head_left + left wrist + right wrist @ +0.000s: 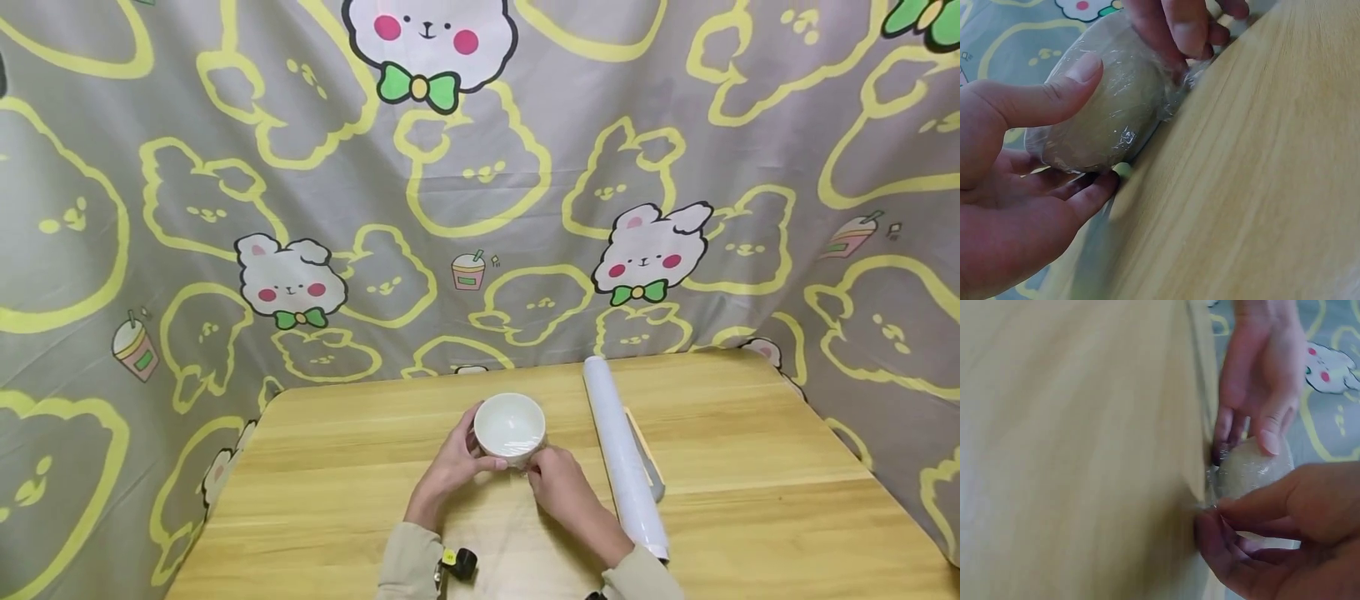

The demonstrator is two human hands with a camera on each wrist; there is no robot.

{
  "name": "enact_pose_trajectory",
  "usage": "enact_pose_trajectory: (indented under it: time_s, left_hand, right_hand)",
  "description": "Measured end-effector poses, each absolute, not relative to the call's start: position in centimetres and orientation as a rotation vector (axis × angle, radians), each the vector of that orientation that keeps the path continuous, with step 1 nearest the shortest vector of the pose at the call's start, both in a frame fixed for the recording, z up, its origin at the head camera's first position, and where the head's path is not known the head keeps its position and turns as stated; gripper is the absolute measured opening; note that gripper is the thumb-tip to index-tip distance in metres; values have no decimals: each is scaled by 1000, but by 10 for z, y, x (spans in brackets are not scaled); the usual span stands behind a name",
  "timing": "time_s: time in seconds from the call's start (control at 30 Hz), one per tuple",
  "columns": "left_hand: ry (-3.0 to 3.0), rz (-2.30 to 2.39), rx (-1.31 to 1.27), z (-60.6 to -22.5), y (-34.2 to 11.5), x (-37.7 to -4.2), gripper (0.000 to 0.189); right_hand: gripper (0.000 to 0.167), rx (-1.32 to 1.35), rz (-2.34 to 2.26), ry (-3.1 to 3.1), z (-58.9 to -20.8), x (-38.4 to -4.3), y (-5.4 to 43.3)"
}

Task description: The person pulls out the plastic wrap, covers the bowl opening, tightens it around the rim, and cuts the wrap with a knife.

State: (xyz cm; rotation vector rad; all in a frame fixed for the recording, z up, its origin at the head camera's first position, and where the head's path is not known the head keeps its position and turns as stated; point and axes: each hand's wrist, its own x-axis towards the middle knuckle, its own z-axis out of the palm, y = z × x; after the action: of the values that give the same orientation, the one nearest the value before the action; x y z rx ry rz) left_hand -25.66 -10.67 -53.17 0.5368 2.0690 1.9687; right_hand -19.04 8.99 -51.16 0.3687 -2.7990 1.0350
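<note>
A white bowl [510,423] stands upright on the wooden table [337,492], with clear cling film [1124,139] stretched over it and down its side. My left hand [453,463] holds the bowl from the left, its thumb on the near side and its fingers around the outer wall. At the bowl's near right side, my right hand [561,486] pinches a bunched edge of the film low near the base. The right wrist view shows thumb and forefinger meeting on that film [1209,505]. The bowl's far side is partly hidden.
A long roll of cling film [624,454] lies to the right of the right hand. Partly behind it is a slim grey and yellowish object [651,471], its kind unclear. A patterned curtain [465,192] hangs along the table's back and sides.
</note>
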Motion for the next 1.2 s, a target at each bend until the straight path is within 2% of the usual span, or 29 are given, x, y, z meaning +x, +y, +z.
enact_pose_trajectory:
  time_s: [0.33, 0.5, 0.67, 0.73, 0.93, 1.1, 1.2]
  left_hand:
    - [2032, 1971, 519, -532, -106, -257, 110]
    - [2020, 1956, 525, -532, -105, -257, 112]
    - [1975, 1963, 529, -533, -104, -255, 115]
    - [1968, 1960, 541, -532, -103, -254, 118]
    - [2124, 1858, 556, -531, -98, -250, 134]
    - [2431, 1753, 536, -531, -87, -245, 147]
    - [2501, 1755, 516, -534, -81, -244, 149]
  right_hand:
    - [6, 80, 1379, -2682, -493, -188, 113]
    - [21, -37, 1576, -2604, -502, -194, 107]
    - [20, -56, 1663, -2629, -508, -196, 106]
    - [20, -21, 1626, -2670, -505, -196, 110]
    - [33, -16, 1426, -2657, -496, -210, 119]
    - [43, -85, 1845, -2376, -496, -234, 107]
    - [48, -96, 2048, -2276, -500, -244, 100]
